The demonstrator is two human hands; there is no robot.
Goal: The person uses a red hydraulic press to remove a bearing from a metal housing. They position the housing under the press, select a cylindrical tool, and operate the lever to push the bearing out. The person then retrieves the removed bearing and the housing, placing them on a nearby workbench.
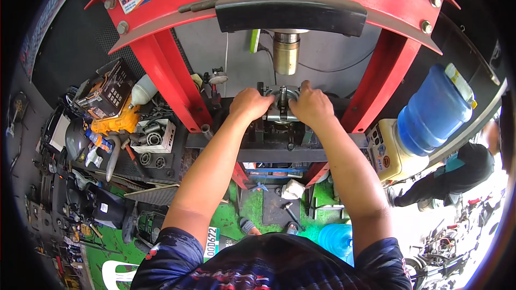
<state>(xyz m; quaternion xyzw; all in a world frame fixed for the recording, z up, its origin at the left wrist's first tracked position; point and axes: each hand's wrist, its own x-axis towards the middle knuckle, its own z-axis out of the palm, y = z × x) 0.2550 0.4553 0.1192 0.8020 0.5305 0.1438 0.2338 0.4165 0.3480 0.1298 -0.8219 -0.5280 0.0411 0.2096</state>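
Observation:
Both arms reach forward to a red press frame. On its dark bed sits a shiny round metal part with a shaft-like piece at its middle. My left hand closes on the part's left side, thumb pointing inward. On the other side, my right hand grips the part with its fingers partly hidden behind it. Directly above, apart from the part, hangs the brass-coloured press ram.
At left, a bench holds a boxed tool, a hammer and bearings. A blue water jug sits on a cream container at right. Another person is beyond it. Slippers show on the green floor.

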